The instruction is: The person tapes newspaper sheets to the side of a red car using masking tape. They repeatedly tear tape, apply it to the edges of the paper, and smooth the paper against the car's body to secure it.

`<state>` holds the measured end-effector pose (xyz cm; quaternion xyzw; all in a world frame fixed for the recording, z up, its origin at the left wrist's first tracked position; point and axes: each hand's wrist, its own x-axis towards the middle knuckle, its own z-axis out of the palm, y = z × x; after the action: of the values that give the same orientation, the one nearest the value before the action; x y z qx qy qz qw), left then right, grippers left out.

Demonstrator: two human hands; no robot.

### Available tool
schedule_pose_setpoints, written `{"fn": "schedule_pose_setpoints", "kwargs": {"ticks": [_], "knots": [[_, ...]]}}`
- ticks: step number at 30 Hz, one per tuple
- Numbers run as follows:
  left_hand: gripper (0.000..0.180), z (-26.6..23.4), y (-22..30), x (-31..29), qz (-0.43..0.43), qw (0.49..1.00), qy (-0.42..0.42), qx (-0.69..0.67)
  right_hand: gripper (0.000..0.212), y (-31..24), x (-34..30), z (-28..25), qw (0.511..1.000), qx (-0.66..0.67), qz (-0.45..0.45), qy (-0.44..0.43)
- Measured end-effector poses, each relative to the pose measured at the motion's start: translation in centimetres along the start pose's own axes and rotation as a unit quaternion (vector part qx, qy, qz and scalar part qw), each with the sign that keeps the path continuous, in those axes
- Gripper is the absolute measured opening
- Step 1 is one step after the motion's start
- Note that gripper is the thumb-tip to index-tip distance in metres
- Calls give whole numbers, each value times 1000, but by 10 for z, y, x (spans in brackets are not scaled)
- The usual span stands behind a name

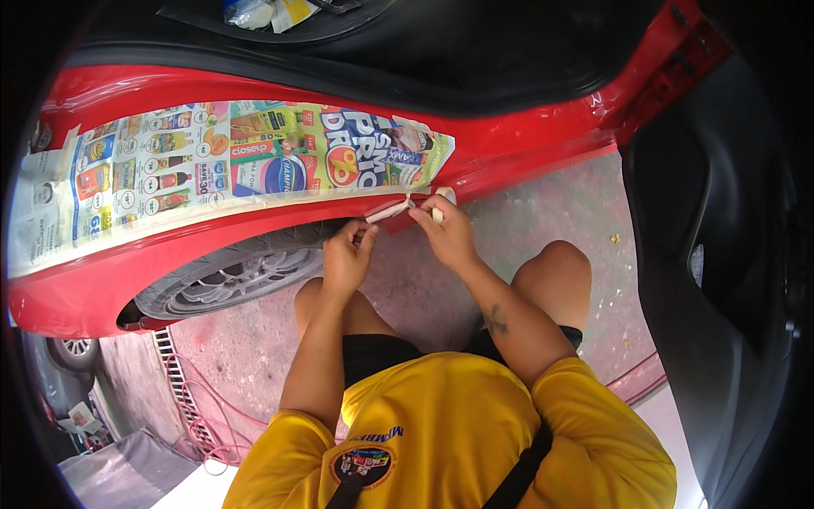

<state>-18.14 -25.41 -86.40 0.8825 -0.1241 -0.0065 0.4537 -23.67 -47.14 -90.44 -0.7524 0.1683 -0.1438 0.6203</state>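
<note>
My left hand pinches one end of a short cream strip of masking tape at the lower edge of the red car panel. Close by on the right, my right hand has its fingers closed at the strip's other end, and a roll of masking tape shows partly behind those fingers. Just beyond both hands, a printed newspaper sheet covers the panel, with a long band of pale tape along its near edge. How the strip joins the roll is hard to make out.
A car wheel sits under the panel to the left. The open black-trimmed door stands on my right. Pink hose lies coiled on the concrete floor beside a drain grate. Another car is at far left.
</note>
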Motion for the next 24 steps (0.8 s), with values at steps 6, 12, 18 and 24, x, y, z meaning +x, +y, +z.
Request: {"fn": "schedule_pose_setpoints", "kwargs": {"ticks": [6, 12, 18, 24], "knots": [[38, -12, 12, 16, 25, 983, 20, 182, 36, 5, 20, 2, 999, -35, 0, 14], [42, -12, 5, 10, -11, 967, -25, 253, 35, -4, -4, -7, 996, -73, 56, 17], [40, -36, 71, -72, -159, 910, -278, 265, 25, -59, -119, -49, 978, -103, 181, -28], [38, -115, 180, -123, -91, 879, -365, 293, 23, -217, -187, -131, 968, -156, 197, -27]]}}
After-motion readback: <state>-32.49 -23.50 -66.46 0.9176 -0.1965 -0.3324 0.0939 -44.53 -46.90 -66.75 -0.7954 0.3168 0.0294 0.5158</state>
